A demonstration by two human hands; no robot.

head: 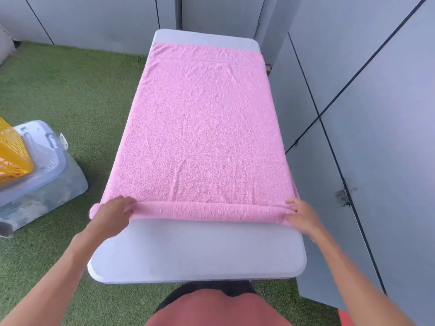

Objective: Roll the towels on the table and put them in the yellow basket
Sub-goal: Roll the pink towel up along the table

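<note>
The basket (pixel 11 151) sits far left on a bin (pixel 47 175). The left hand (pixel 110 216) and right hand (pixel 303 216) curl their fingers (pixel 290 204) over the towel (pixel 202 128)'s rolled near edge on the tabletop (pixel 195 250). A tight roll likely needs both ends advancing evenly.

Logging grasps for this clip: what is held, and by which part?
The pink towel, by its rolled near edge: left hand and right hand at opposite ends.
</note>
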